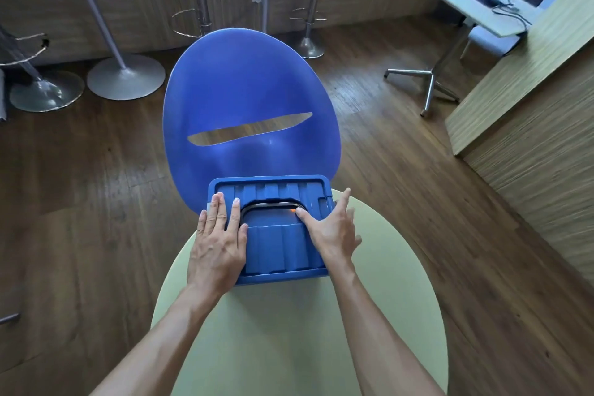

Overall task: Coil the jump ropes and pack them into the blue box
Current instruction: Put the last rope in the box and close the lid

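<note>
While blue box (276, 244) sits lidded, left hand (218, 241), right hand (331, 231) press flat atop.

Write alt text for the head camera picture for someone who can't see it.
Two bare hands press flat on the ribbed lid of a blue plastic box on a round pale green table: left hand on the lid's left side, right hand on its right. A blue moulded chair stands behind on dark wood flooring.

Head view, steeply downward, close over table (385, 315)
</note>
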A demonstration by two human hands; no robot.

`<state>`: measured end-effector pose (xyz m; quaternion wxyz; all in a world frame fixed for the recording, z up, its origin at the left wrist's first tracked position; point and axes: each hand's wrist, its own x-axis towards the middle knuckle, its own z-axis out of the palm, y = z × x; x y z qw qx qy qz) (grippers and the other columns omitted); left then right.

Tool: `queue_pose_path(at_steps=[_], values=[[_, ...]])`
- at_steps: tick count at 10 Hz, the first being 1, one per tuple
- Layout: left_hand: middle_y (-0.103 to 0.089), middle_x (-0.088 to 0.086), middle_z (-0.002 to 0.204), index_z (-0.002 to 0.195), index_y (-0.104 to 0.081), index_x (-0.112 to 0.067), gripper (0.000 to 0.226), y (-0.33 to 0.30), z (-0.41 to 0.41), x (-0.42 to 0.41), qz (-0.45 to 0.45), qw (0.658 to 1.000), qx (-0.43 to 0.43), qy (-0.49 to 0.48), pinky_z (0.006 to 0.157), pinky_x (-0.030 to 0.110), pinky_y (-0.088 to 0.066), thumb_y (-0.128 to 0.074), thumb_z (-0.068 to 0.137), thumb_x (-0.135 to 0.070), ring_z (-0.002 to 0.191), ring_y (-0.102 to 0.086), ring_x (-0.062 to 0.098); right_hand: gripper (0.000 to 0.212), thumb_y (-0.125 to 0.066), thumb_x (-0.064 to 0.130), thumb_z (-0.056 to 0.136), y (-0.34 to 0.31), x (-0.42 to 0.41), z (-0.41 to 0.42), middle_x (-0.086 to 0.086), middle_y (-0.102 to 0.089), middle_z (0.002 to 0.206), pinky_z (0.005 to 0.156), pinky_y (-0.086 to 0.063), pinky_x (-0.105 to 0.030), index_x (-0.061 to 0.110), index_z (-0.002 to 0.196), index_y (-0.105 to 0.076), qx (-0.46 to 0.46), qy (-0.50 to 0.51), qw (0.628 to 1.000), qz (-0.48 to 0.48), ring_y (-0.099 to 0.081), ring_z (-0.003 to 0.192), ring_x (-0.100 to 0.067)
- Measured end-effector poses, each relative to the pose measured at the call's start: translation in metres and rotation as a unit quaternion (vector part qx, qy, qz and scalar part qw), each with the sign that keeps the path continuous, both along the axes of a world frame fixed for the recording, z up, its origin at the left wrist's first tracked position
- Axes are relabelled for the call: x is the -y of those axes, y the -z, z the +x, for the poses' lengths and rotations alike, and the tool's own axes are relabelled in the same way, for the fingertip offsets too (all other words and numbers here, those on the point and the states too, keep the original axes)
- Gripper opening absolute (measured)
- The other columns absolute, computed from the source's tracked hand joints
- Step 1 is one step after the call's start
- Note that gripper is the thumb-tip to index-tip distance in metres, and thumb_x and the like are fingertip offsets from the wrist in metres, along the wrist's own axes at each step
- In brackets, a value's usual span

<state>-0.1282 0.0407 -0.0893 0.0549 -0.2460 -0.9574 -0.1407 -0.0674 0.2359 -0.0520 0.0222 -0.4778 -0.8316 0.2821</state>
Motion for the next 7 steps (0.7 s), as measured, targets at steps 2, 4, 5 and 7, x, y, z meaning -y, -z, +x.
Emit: queue_pose_path(at_steps=[2,4,5,7], values=[[-0.023,0.020,0.156,0.149,-0.031,-0.007,0.061,-0.002,0.003,0.000,0.004,1.000,0.006,-0.005,0.120,0.040,-0.012,-0.018,0.099,-0.040,0.148,-0.015,0.026,0.078,-0.084,0.038,0.079,0.014,0.033,-0.008,-0.018,-0.063,0.123,0.082,-0.047,-0.045,0.006,0.141,-0.051,-0.064,0.013,0.988,0.141,-0.063,0.104,-0.038],[-0.024,0.021,0.155,0.148,-0.031,-0.006,0.062,0.001,-0.002,0.001,-0.003,1.000,0.005,-0.009,0.120,0.039,-0.011,-0.018,0.099,-0.040,0.147,-0.017,0.026,0.060,-0.079,0.002,0.070,0.024,0.052,-0.007,-0.023,-0.063,0.129,0.086,-0.051,-0.054,0.006,0.128,-0.066,0.007,-0.063,0.971,0.231,-0.060,0.110,-0.051],[-0.024,0.020,0.156,0.148,-0.031,-0.007,0.062,0.002,0.007,0.001,0.000,1.000,0.012,-0.001,0.120,0.039,-0.011,-0.018,0.098,-0.041,0.148,-0.016,0.025,0.060,-0.075,0.001,0.071,0.028,0.059,0.003,-0.025,-0.061,0.133,0.094,-0.047,-0.061,0.009,0.130,-0.067,0.017,-0.090,0.968,0.233,-0.053,0.120,-0.058],[-0.014,0.010,0.160,0.150,-0.029,-0.011,0.073,-0.008,0.004,0.019,0.053,0.997,0.050,0.027,0.119,0.045,-0.016,-0.005,0.098,-0.056,0.149,-0.005,0.023,0.053,-0.055,0.032,0.100,0.008,0.033,0.053,-0.004,-0.032,0.161,0.123,-0.020,-0.039,0.033,0.151,-0.039,-0.111,-0.203,0.970,0.071,-0.017,0.152,-0.033]])
